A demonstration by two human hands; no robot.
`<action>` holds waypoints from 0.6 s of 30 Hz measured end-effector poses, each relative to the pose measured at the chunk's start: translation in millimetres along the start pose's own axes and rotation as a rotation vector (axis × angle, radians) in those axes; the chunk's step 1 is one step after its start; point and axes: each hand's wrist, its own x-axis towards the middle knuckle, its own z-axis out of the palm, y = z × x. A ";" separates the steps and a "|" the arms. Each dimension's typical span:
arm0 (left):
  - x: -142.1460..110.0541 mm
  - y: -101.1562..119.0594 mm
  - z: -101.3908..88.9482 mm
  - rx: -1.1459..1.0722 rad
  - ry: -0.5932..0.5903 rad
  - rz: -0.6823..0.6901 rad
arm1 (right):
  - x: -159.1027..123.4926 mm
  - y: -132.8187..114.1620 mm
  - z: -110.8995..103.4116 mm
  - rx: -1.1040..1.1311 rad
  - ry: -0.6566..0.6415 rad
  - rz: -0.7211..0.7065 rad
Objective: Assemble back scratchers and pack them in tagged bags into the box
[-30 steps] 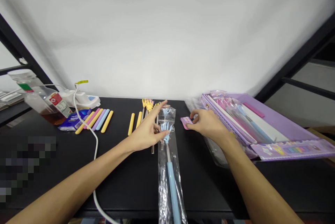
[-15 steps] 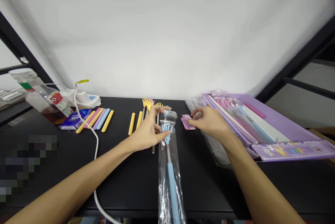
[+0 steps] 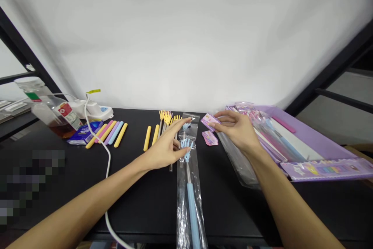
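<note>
A light blue back scratcher (image 3: 191,202) with a hand-shaped head lies in a clear plastic bag (image 3: 182,214), its handle toward me. My left hand (image 3: 167,146) rests over the bag's upper end, thumb beside the scratcher's head. Its index finger stretches across the bag's flap, well apart from the thumb, and the other fingers curl under, partly hidden. Between thumb and fingers, my right hand (image 3: 237,130) pinches a small pink-purple printed card (image 3: 210,121), tilted up off the table. Just below it, more such cards (image 3: 210,138) lie on the black table (image 3: 145,198).
Yellow scratcher heads (image 3: 167,117) on metal rods and yellow handles (image 3: 147,138) lie behind my left hand. Farther left are coloured handles (image 3: 115,132), a blue packet (image 3: 84,132), a bottle (image 3: 58,113) and a white cable (image 3: 108,171). A purple box (image 3: 309,132) holds bagged scratchers at right.
My right hand has lifted one card off the small stack and raised it slightly. My left index finger has straightened away from the bag's flap.
</note>
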 end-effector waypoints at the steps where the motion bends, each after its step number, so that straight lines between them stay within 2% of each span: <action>1: 0.1 -0.2 0.2 -0.014 -0.005 -0.005 | 0.1 -0.6 0.5 0.047 0.020 -0.036; 4: 0.0 0.5 0.8 -0.054 -0.020 -0.008 | -2.4 -2.8 3.7 0.109 0.040 -0.207; 9: -1.3 2.9 2.0 -0.133 -0.053 0.001 | -13.2 -3.1 12.1 -0.086 -0.074 -0.477; 13: -2.0 4.4 2.2 -0.169 -0.076 -0.010 | -17.2 -2.9 15.8 -0.161 -0.068 -0.549; 18: -2.7 6.5 1.4 -0.177 -0.116 -0.015 | -13.5 -0.8 17.0 -0.071 -0.050 -0.576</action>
